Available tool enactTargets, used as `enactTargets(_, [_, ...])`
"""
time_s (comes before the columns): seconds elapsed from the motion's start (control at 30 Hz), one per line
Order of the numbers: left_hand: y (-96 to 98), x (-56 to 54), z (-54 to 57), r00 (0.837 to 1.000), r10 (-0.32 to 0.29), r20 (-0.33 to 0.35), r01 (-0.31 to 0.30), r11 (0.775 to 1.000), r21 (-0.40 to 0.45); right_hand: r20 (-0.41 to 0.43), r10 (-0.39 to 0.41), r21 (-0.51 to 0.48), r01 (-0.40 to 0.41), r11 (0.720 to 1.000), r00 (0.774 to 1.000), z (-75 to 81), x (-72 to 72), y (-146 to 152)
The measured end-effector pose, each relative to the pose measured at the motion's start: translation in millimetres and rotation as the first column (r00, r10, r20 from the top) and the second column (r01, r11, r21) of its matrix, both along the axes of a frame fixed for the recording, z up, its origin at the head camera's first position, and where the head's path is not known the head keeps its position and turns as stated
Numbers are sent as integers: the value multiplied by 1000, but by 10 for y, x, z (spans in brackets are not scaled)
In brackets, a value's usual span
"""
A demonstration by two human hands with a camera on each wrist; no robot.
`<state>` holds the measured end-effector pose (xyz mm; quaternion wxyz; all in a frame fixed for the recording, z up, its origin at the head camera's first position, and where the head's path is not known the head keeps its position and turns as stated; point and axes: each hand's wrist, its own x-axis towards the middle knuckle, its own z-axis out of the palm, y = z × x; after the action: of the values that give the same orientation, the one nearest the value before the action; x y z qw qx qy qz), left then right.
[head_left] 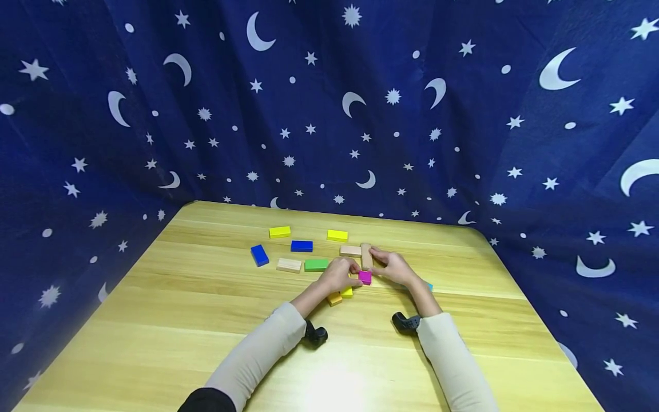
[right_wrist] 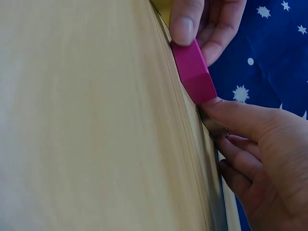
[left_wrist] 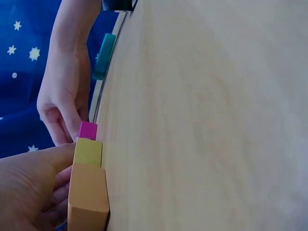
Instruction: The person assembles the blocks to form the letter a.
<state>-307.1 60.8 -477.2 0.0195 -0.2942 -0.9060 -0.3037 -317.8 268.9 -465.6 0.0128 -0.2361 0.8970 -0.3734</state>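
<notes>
My left hand (head_left: 337,276) pinches a small magenta block (head_left: 365,278), with the thumb on its end in the right wrist view. Close by, my right hand (head_left: 396,269) holds a plain wooden block (head_left: 366,256) between thumb and fingers; its thumb tip also meets the corner of the magenta block (right_wrist: 195,72). A second plain wooden block (head_left: 350,251) lies just left of the held one. Beneath my left hand, partly covered, are a yellow block (head_left: 346,292) and an orange block (left_wrist: 87,192) in line with the magenta one. A green block (head_left: 316,265) lies left of that hand.
Further left lie a light wooden block (head_left: 289,265) and two blue blocks (head_left: 301,246). Two yellow blocks (head_left: 337,235) are toward the back. A light blue block (head_left: 429,286) peeks out by my right wrist. A starry blue curtain (head_left: 329,114) borders the wooden table (head_left: 180,320).
</notes>
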Motion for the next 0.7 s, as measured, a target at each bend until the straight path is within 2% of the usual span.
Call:
enactTargets(0.13, [-12, 5, 8, 1000, 22, 7, -22, 1000, 2, -21, 2, 14, -2, 1000, 1000, -8, -1, -40])
enactTargets(0.23, [-21, 3, 3, 1000, 27, 8, -27, 1000, -1, -5, -5, -1, 5, 1000, 1000, -1, 17, -54])
enactTargets(0.33, [-24, 5, -7, 999, 31, 6, -31, 999, -5, 10, -5, -16, 5, 1000, 1000, 51, 91, -66])
enactTargets(0.53, [-16, -13, -33, 998, 54, 43, -55, 998, 38, 31, 1, -58, 1, 998, 1000, -4, 165, -27])
enactTargets(0.57, [-14, -19, -37, 997, 60, 51, -62, 997, 47, 31, 3, -65, -1, 998, 1000, -59, 147, -7])
enactTargets(0.7, [-2, -35, -46, 995, 76, 60, -80, 994, 73, 29, 9, -56, -8, 998, 1000, -65, 214, -33])
